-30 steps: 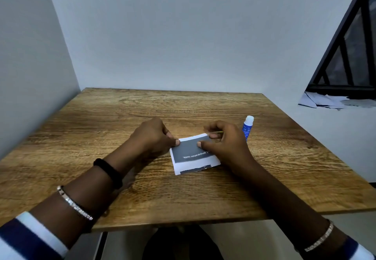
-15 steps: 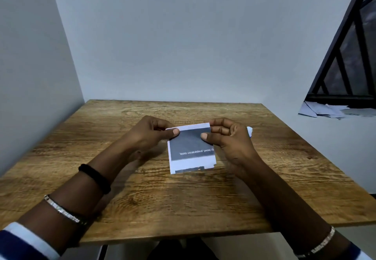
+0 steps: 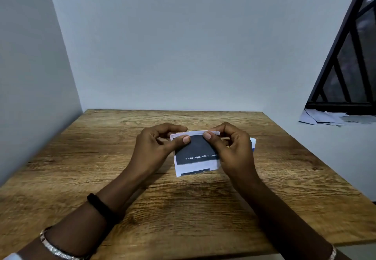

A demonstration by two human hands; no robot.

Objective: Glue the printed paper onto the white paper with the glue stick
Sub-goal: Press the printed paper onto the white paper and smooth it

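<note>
A small printed paper [image 3: 196, 151] with a dark grey block and upside-down white text is held tilted up above the wooden table [image 3: 183, 208]. My left hand [image 3: 156, 147] pinches its top left corner between thumb and fingers. My right hand [image 3: 232, 149] pinches its top right corner. A white strip shows along the paper's top edge and a white margin along its bottom; I cannot tell whether a separate white sheet lies behind it. The glue stick [image 3: 253, 143], white cap over blue body, stands just behind my right hand, mostly hidden.
Walls close in the table at the back and left. Beyond the table's right edge is a pale ledge with loose paper sheets [image 3: 333, 118] under a dark metal railing [image 3: 345, 60].
Both hands have lifted the paper off the table and tipped its top edge up toward me. My right hand now covers most of the glue stick.
</note>
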